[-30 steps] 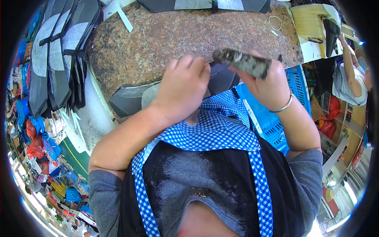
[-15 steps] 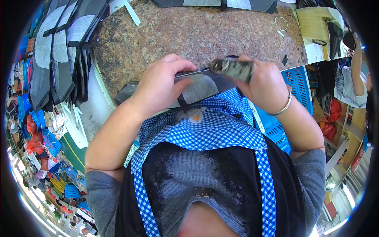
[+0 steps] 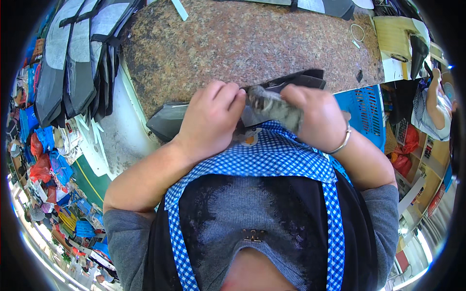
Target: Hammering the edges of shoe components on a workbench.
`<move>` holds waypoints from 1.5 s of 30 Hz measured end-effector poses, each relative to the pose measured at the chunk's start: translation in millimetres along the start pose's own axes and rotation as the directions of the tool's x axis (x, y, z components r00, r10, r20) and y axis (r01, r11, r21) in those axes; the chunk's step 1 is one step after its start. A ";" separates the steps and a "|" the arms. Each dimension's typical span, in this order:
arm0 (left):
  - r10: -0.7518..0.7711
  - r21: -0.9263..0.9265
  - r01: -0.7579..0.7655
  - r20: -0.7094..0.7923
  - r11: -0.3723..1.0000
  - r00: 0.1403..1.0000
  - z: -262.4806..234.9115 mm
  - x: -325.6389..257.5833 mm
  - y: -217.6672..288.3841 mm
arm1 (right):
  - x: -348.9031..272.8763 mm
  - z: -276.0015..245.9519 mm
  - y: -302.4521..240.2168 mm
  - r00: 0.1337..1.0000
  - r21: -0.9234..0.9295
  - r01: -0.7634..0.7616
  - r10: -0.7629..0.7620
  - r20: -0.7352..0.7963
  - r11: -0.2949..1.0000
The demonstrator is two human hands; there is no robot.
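Observation:
A black, flat piece with a light grey patch (image 3: 171,121), perhaps a boot upper, lies along the near edge of the stone slab. My left hand (image 3: 212,119) is closed on its middle, fingers folded over the edge and hiding much of it. The piece's right end (image 3: 303,77) stands raised over the slab. My right hand (image 3: 323,116), with a bangle at the wrist, grips a mottled grey-white, blocky tool (image 3: 281,112) with a dark blunt end. That end is close beside my left fingertips, at the black piece. Motion blurs the tool, so its exact kind cannot be told.
A speckled brown stone slab (image 3: 252,41) covers the worktop. Stacked black pieces with grey patches (image 3: 80,53) hang at the left. More lie at the far edge. A blue plastic basket (image 3: 364,111) stands at the right, near a yellowish roll (image 3: 395,36). Another person's arm (image 3: 433,99) shows far right.
My left hand has shifted right along the black piece and curled its fingers over it. The tool has come nearer and lower. The piece's right end now shows higher on the slab.

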State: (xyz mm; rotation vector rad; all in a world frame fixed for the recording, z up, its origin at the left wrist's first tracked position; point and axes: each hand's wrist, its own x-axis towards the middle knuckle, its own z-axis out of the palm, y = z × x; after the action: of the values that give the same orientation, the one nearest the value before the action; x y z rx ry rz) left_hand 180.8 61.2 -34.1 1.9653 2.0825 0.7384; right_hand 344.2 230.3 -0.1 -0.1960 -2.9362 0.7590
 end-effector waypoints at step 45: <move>-0.118 0.171 0.137 -0.119 0.976 0.986 -54.0 -128.9 -58.4 | 87.7 49.9 -85.3 0.967 0.177 0.165 -0.195 0.166 0.970</move>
State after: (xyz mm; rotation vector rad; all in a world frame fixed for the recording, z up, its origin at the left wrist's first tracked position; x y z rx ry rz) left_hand 118.3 -76.6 -40.9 1.8936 2.3903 0.6675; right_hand 242.8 145.7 4.0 0.1615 -2.9837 1.0298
